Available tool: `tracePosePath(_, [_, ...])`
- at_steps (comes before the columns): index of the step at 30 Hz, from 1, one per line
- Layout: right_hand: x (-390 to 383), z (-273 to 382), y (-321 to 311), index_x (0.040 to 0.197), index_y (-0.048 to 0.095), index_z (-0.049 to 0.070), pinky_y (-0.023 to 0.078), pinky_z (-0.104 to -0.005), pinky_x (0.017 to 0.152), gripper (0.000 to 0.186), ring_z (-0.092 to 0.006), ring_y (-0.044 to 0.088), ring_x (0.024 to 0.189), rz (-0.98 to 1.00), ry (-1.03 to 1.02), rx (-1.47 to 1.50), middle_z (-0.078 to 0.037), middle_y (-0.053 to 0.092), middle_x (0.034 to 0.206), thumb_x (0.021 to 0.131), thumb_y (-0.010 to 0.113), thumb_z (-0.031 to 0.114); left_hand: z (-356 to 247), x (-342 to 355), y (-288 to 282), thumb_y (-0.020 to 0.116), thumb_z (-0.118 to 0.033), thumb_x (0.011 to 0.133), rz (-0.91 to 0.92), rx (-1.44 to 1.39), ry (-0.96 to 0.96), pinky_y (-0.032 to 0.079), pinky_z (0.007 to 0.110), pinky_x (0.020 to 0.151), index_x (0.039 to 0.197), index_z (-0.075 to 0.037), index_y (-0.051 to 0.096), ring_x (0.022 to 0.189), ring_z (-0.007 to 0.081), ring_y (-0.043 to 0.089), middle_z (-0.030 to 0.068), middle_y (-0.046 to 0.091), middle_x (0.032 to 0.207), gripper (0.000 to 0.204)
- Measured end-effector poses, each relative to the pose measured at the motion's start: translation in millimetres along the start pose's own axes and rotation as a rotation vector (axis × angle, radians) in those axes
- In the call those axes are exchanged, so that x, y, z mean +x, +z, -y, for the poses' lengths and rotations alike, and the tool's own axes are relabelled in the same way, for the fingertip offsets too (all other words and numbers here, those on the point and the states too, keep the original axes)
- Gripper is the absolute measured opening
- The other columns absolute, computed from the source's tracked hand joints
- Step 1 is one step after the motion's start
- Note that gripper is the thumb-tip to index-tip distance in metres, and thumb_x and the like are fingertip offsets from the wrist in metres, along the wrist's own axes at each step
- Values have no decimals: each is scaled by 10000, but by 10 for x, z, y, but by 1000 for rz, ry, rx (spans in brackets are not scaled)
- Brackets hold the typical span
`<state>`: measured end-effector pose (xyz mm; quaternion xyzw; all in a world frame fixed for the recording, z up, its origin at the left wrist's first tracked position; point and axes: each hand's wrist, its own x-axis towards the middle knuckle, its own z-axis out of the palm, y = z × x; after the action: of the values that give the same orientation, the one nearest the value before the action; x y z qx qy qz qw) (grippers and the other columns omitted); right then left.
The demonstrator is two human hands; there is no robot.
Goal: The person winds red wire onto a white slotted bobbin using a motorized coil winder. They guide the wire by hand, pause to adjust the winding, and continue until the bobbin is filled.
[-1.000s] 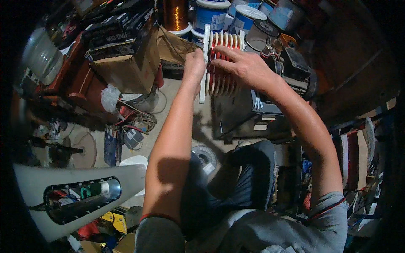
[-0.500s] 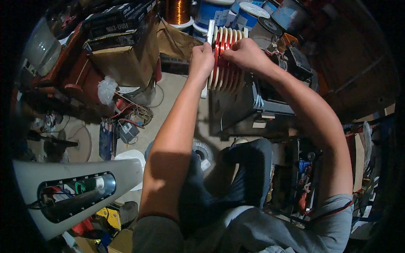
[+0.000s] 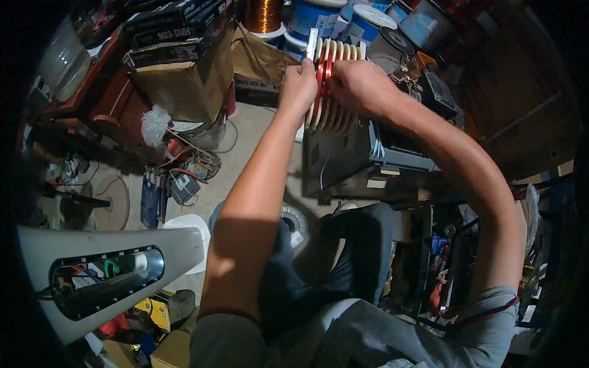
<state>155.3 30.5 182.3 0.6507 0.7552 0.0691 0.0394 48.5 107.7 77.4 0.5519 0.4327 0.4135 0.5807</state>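
A coil winding former (image 3: 333, 122) with several pale ribbed discs stands in front of me at the top middle. Red wire (image 3: 321, 72) lies wound in its left grooves. Along its left end runs a white bar (image 3: 312, 43). My left hand (image 3: 298, 90) is closed on that end, thumb up beside the bar. From the right, my right hand (image 3: 364, 89) reaches over the discs with its fingers curled in against the wire. Its fingertips are hidden, so what they pinch cannot be seen.
Behind the former stand blue and white tubs (image 3: 315, 18) and a copper wire spool (image 3: 264, 15). Stacked boxes (image 3: 169, 86) sit at the left. Under the former is a dark cabinet (image 3: 343, 165). A grey spool (image 3: 294, 222) lies on the floor between my legs.
My right hand has turned and shifted a little right on the former, now covering more of the discs and wire. My left hand keeps its hold at the left end.
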Motion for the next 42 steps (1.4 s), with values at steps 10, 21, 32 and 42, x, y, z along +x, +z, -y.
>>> tracePosePath(10, [-62,-273,-118,1097,547,44,506,-411,721,297,-334,619,881,-180,-490,-94,-168,609,979,832,614,160,14,16,26,402,-415,942,-45,41,7,442,437,874,976,85,612,1014,389,601,285,632,999,543])
tracePosePath(21, [-53,-39,-281,1058,569,-82,536,-349,659,431,-301,674,701,80,241,397,-218,674,854,855,614,295,2,-5,4,411,-417,943,-18,45,-10,427,430,908,1058,76,581,1044,406,579,288,615,1052,534])
tracePosePath(32, [-16,-76,-29,893,648,44,506,-426,646,201,-334,617,768,43,174,341,-166,604,828,826,633,233,-24,-24,23,409,-437,934,-16,59,-30,425,439,916,1044,56,605,1052,403,577,277,619,1063,541])
tracePosePath(42, [-28,-34,118,854,565,25,513,-430,657,204,-340,621,772,-274,-207,-123,-148,606,798,832,590,227,-37,-69,22,396,-425,942,-76,140,-13,419,442,919,1067,47,584,1067,401,564,267,610,1087,523])
